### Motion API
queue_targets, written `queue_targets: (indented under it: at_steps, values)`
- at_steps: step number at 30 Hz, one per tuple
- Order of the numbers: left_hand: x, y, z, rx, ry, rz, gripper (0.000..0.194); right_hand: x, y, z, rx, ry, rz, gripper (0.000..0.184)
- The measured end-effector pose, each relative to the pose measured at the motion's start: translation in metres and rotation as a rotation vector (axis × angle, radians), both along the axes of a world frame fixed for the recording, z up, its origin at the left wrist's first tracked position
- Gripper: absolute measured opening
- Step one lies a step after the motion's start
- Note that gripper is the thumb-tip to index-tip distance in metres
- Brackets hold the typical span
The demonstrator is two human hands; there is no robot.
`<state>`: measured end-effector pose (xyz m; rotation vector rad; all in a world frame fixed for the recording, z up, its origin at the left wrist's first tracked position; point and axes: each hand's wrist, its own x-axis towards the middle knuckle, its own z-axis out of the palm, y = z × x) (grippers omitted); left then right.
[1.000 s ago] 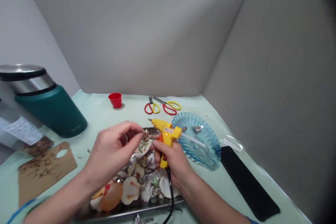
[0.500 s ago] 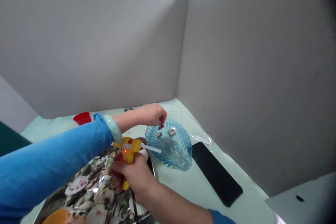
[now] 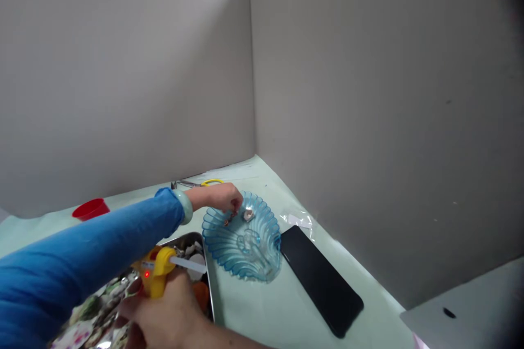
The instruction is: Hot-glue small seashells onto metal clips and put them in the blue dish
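My left hand (image 3: 224,197), its fingers pinched together, reaches over the far part of a blue, shell-shaped glass dish (image 3: 241,274). A small brownish shell (image 3: 230,218) shows at the fingertips, low in the dish. Close to its right lies a pale shell (image 3: 248,214). Lower left, my right hand (image 3: 170,311) is wrapped round a yellow hot glue gun (image 3: 158,272), with a red light lit and a white glue stick (image 3: 186,264) jutting from its back. The nozzle is hidden behind my left sleeve. Under the gun stands a metal tray (image 3: 212,300) of mixed shells.
A black phone-like slab (image 3: 321,278) lies right of the dish, by a clear plastic wrapper (image 3: 301,222). Yellow-handled scissors (image 3: 212,181) lie at the back, and a red cup (image 3: 90,209) stands far left. Grey panels (image 3: 347,92) wall in the table behind and to the right.
The view has swung right. My left hand is now lower in the dish, with the small shell by the dish surface. The glue gun has shifted down and left in view, still in my right hand.
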<state>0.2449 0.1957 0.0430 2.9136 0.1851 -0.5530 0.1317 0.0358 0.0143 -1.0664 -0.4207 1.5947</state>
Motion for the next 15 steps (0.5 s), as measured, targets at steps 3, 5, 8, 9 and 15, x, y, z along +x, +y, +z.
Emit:
queue_targets:
  at_steps: [3,5,8,9,15]
  values:
    - [0.0,0.004,-0.003,0.063,-0.037,-0.008,0.024,0.001,-0.001,0.004,-0.002,-0.002,0.003,0.031]
    - [0.0,0.005,-0.001,0.103,-0.054,-0.005,0.026,0.001,-0.002,0.004,0.023,-0.002,-0.016,0.029]
    - [0.003,0.0,0.006,0.137,-0.056,-0.005,0.025,-0.001,-0.002,0.002,0.052,-0.003,0.0,0.025]
    - [0.004,-0.003,0.009,0.137,-0.044,-0.012,0.024,-0.001,-0.002,0.001,0.054,-0.009,0.004,0.024]
    - [0.008,-0.031,0.012,0.189,0.099,-0.036,0.024,-0.002,-0.003,-0.001,0.06,-0.034,-0.016,0.031]
